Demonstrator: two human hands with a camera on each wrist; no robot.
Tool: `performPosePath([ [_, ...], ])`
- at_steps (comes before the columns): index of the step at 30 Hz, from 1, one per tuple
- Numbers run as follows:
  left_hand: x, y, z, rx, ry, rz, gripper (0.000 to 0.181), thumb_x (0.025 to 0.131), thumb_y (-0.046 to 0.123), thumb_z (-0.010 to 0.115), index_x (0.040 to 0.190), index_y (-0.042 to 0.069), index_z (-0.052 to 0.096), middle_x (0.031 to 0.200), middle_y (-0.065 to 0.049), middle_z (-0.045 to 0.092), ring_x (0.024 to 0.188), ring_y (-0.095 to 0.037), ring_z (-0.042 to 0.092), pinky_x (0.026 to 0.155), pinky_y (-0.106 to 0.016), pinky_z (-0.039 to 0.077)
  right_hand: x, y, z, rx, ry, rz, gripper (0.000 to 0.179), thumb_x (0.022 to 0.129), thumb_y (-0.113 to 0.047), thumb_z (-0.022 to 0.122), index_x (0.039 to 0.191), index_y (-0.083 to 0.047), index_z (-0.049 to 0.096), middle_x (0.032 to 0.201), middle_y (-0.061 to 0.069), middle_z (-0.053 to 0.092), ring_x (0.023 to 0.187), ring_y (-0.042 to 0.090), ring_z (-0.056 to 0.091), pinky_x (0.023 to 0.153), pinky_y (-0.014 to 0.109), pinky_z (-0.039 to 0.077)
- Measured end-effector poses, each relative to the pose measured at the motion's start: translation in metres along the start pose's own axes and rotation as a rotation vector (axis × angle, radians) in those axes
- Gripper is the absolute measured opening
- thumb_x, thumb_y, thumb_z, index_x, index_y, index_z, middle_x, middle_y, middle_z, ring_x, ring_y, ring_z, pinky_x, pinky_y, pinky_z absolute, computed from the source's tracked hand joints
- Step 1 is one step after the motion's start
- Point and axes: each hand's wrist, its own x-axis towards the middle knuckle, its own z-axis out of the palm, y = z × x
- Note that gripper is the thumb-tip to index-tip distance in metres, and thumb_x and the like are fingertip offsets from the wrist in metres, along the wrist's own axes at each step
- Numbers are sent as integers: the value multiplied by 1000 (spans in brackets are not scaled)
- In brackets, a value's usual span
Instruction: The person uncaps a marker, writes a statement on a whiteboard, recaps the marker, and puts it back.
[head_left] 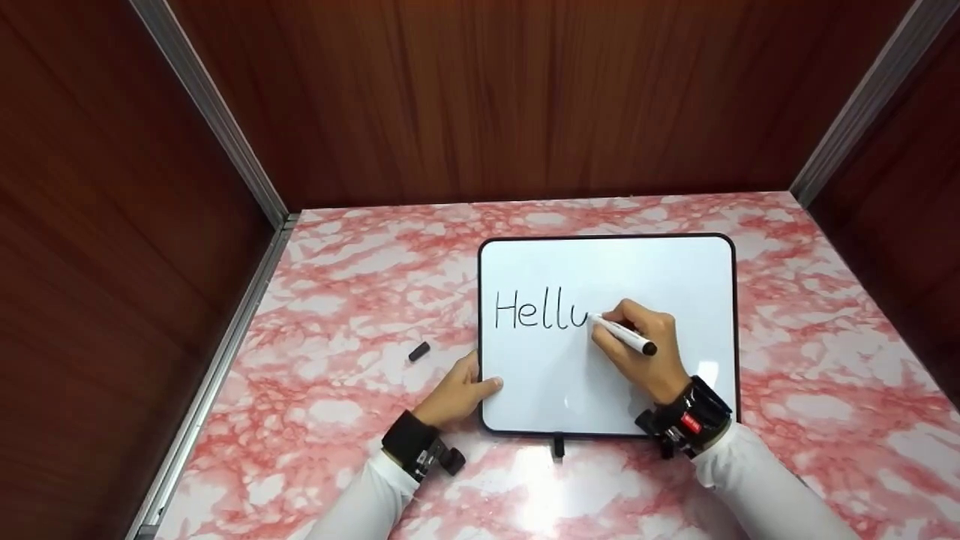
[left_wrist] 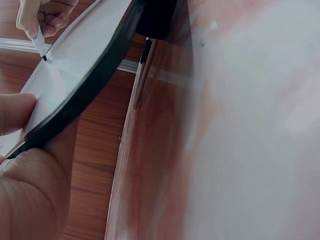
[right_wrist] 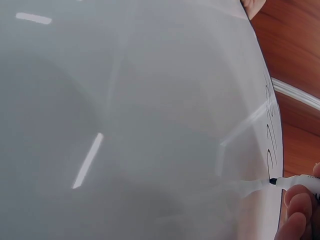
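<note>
A whiteboard [head_left: 607, 270] with a black frame stands on the table, "Hell" and a curved stroke after it written in black across its left half. My left hand [head_left: 454, 390] grips the board's left edge, thumb over the front face and the other fingers behind it. In my right hand [head_left: 649, 352] I pinch a white marker [head_left: 626, 335] with a black end. Its black tip [right_wrist: 273, 181] meets the board at the last stroke in the right wrist view. The left wrist view also has the marker [left_wrist: 39, 44] against the board's surface.
A black marker cap [head_left: 419, 351] lies on the red-and-white marbled table [head_left: 337, 300], left of the board. Under the board's lower edge a small black foot [head_left: 558, 446] sticks out. Brown wood-look panels [head_left: 525, 97] with metal corner strips enclose the table at the back and sides.
</note>
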Motion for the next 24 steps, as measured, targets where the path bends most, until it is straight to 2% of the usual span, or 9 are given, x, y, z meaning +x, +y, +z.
performPosePath([
  [8,0,-2,0,-24,1,-2,41,93,-6,49,134,-6,42,119,-22,62,104,-32,64,87,-43,54,11,-17,-1,22,16,-1,19,65,12,71,66,-3,60,55,1,57,47,4,42,41,17,31],
  [16,0,-1,0,-20,1,-6,40,94,-6,49,133,-5,44,119,-21,63,103,-32,65,86,-43,55,3,11,7,24,-24,13,15,70,2,74,70,-10,64,60,-5,60,48,6,45,42,17,33],
  [24,0,-3,0,-50,-2,7,40,94,-7,49,133,-7,42,120,-22,62,105,-31,64,87,-42,54,3,11,9,10,-64,-31,9,74,-3,71,74,-10,65,68,-8,66,51,5,50,43,17,38],
])
